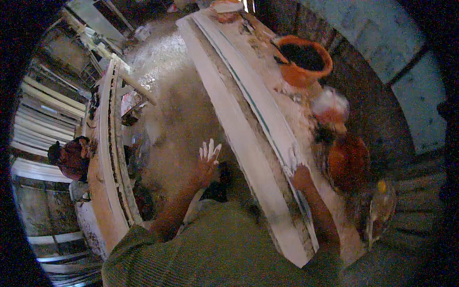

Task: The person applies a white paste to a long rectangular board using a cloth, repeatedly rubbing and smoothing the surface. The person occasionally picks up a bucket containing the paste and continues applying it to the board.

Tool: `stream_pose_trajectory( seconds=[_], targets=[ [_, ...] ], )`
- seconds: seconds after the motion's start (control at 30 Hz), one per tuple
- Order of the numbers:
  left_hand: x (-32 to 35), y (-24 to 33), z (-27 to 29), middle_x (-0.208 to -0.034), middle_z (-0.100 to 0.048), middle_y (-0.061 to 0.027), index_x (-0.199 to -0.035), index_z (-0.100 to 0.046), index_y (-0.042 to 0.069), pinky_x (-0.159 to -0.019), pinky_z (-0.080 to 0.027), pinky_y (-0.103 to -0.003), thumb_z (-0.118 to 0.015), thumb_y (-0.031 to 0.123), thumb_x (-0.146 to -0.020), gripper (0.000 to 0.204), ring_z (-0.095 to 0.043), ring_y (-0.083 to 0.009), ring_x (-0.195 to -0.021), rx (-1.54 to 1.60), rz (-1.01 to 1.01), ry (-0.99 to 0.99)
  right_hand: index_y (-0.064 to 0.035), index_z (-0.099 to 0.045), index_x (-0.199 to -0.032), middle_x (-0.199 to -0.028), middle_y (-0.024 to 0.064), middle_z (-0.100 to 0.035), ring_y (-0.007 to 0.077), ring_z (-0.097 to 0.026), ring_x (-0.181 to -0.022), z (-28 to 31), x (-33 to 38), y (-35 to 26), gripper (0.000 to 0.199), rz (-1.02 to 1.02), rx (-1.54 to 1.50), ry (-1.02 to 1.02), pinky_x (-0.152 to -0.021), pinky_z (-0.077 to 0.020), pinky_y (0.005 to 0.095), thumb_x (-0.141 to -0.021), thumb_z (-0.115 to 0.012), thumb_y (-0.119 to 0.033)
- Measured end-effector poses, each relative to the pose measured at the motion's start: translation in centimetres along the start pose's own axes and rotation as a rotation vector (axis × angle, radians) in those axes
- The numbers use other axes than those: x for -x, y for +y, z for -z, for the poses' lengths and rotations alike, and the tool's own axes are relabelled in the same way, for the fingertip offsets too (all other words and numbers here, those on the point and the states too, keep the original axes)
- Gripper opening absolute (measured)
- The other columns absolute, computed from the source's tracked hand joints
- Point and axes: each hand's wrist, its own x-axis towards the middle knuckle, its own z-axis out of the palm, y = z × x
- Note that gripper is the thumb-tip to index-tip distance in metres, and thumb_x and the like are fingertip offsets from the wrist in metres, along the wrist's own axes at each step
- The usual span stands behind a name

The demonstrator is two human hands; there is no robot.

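While starting at the left, find the left hand (208,160) spread wide above the floor, holding nothing. Next, on the bench (289,115), see a long white strip (262,98) with a green line: probably stiff, awkwardly long, perhaps brittle along thin edges; best supported at two well-separated places. At its right edge, note the right hand (295,165); cannot tell whether gripping or merely resting. Farther right, see an orange tub (292,76), dark inside with unclear contents, then another tub (349,162), too blurred to read.
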Motion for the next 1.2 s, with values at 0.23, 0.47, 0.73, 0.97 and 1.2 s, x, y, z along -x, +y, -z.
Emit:
stream_pose_trajectory(
  seconds=[0.23,0.47,0.73,0.97,1.2],
  targets=[
    [-9.7,-8.3,1.9,-0.172,-0.002,-0.0214,-0.166,-0.019,0.016,-0.124,0.002,-0.062,-0.032,0.037,-0.112,0.059,0.008,-0.0504,-0.156,0.203,-0.081,0.017,0.0121,-0.068,-0.113,-0.119,0.0345,-0.064,0.0505,-0.059,-0.119,15.0,-18.6,-2.6,0.058,-0.074,-0.063,-0.077,-0.107,-0.0447,0.0532,-0.090,-0.063,-0.042],
    [-17.3,-13.3,9.9,-0.172,-0.005,-0.0193,-0.165,-0.021,0.012,-0.127,-0.002,-0.057,-0.038,0.040,-0.111,0.063,0.006,-0.0451,-0.157,0.288,-0.092,-0.270,0.0106,-0.060,-0.121,-0.116,0.0332,-0.065,0.0495,-0.062,-0.112,21.4,-31.0,-4.9,0.056,-0.306,-0.416,0.183,-0.102,-0.0493,0.0533,-0.091,-0.066,-0.036],
    [-26.2,-24.4,13.5,-0.172,-0.006,-0.0192,-0.164,-0.023,0.011,-0.126,-0.003,-0.059,-0.037,0.041,-0.111,0.063,0.004,-0.0465,-0.157,0.153,-0.256,-0.177,0.0105,-0.067,-0.115,-0.133,0.0370,-0.056,0.0504,-0.054,-0.124,28.6,-50.5,-4.3,0.056,-0.096,-0.107,0.058,-0.111,-0.0412,0.0551,-0.095,-0.057,-0.040],
    [-33.5,-35.7,18.8,-0.172,0.000,-0.0204,-0.166,-0.015,0.013,-0.126,-0.005,-0.061,-0.040,0.036,-0.110,0.065,0.004,-0.0488,-0.156,0.084,-0.062,-0.250,0.0135,-0.063,-0.124,-0.138,0.0390,-0.053,0.0514,-0.049,-0.134,34.7,-67.9,-5.3,0.067,-0.065,-0.214,0.068,-0.116,-0.0379,0.0563,-0.098,-0.053,-0.047],
    [-40.9,-45.1,26.0,-0.172,0.001,-0.0221,-0.167,-0.011,0.016,-0.125,-0.006,-0.063,-0.040,0.033,-0.110,0.066,0.004,-0.0516,-0.155,0.033,0.141,-0.246,0.0164,-0.061,-0.127,-0.149,0.0384,-0.045,0.0512,-0.037,-0.145,41.6,-81.3,-5.7,0.069,-0.086,-0.189,-0.036,-0.125,-0.0241,0.0515,-0.100,-0.050,-0.046]
  ],
)
